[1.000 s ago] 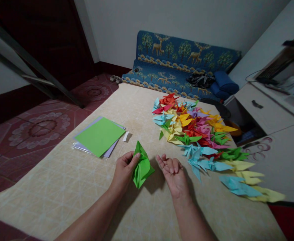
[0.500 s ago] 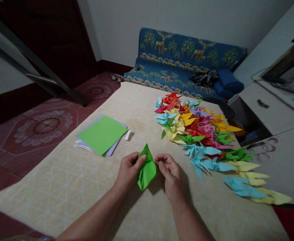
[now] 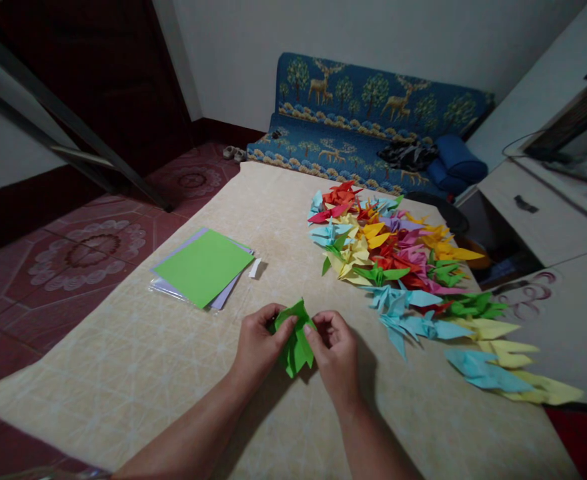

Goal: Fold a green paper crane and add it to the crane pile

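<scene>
A partly folded piece of green origami paper (image 3: 297, 343) is held over the near middle of the table, its flaps spread and creased. My left hand (image 3: 262, 337) pinches its left side, thumb on top and fingers behind. On the opposite edge, my right hand (image 3: 334, 347) grips with thumb and fingers closed on the paper. The fingertips behind the sheet are partly hidden. To the right spreads a pile of folded paper cranes (image 3: 398, 257) in several colours. Left of my hands lies a stack of square paper (image 3: 203, 267), light green on top with lilac below.
A small white paper scrap (image 3: 255, 268) lies beside the stack on the cloth-covered table (image 3: 123, 373). Behind the table stands a blue sofa (image 3: 323, 137) with a deer pattern. A white cabinet (image 3: 563, 287) is at the right, and metal ladder legs (image 3: 98, 160) lean at the left.
The right hand, earlier at the paper's right edge, now has its thumb on the paper. The green paper has gone from a smooth diamond to a shape with opened, spread flaps.
</scene>
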### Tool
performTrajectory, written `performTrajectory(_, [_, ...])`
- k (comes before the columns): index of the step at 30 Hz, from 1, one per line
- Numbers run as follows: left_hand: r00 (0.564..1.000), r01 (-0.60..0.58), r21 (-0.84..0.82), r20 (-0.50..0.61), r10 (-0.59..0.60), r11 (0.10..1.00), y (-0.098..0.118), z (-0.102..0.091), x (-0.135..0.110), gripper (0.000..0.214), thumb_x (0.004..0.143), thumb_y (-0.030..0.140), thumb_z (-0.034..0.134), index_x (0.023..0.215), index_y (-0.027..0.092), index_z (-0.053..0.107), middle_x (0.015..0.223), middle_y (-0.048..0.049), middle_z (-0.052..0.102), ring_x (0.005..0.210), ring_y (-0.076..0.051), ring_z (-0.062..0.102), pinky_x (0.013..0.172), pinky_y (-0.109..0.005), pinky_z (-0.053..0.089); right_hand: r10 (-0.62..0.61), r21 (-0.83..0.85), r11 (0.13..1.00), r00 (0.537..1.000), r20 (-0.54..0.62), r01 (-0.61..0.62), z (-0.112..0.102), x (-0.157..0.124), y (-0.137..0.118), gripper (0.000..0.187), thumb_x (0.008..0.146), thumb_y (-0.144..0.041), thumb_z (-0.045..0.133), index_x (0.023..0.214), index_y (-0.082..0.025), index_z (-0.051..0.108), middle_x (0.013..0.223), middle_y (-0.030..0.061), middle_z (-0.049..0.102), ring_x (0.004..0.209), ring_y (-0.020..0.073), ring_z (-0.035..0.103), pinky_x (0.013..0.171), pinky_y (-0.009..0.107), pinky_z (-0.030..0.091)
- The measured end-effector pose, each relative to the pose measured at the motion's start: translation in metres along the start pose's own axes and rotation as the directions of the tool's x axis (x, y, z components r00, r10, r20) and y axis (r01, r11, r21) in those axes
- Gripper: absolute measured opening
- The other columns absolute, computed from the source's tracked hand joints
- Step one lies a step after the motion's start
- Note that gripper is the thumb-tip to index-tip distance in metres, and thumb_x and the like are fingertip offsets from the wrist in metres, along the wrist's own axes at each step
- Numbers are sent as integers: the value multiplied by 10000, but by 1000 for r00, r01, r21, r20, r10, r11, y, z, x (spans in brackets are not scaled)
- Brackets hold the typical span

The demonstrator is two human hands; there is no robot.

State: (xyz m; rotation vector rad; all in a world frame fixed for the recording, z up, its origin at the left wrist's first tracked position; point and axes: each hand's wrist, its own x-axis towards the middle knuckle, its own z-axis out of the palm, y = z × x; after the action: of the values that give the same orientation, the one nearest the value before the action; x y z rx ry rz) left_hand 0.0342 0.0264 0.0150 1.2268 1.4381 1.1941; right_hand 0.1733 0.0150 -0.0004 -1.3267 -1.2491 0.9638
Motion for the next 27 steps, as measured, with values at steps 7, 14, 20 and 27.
performTrajectory(7, [995, 28, -56, 102, -22, 998, -2, 1, 2, 194, 655, 83, 602, 797, 136, 722, 733, -34, 705, 660, -163, 615, 606, -231, 467, -268, -120, 956, 963, 25, 270, 1, -1, -6, 150, 766, -80, 574, 816, -221, 579, 797, 10, 572, 756, 170, 571, 678, 268, 461])
performTrajectory(14, [997, 20, 30, 69, -22, 999, -2, 0, 1, 148, 705, 185, 617, 582, 125, 672, 505, 8, 565, 490, -110, 468, 472, -204, 341, -335, -145, 926, 936, 107, 348, -2, -3, -16, 89, 845, -160, 584, 893, -215, 634, 856, 48, 582, 795, 185, 577, 678, 284, 468])
performTrajectory(20, [998, 48, 10, 31, -49, 999, 3, 1, 1, 137, 680, 176, 605, 574, 129, 678, 510, 10, 558, 503, -112, 462, 482, -200, 347, -332, -171, 924, 939, 89, 343, 0, -2, -14, 80, 860, -158, 574, 846, -215, 627, 835, 43, 569, 790, 179, 575, 685, 286, 471])
performTrajectory(27, [996, 84, -41, 42, -82, 996, 2, 2, 0, 190, 696, 237, 635, 546, 123, 659, 488, 12, 526, 481, -104, 439, 461, -197, 329, -206, -111, 972, 978, 12, 206, 4, -4, -6, 18, 845, -214, 598, 861, -206, 602, 816, 30, 604, 753, 171, 589, 667, 270, 477])
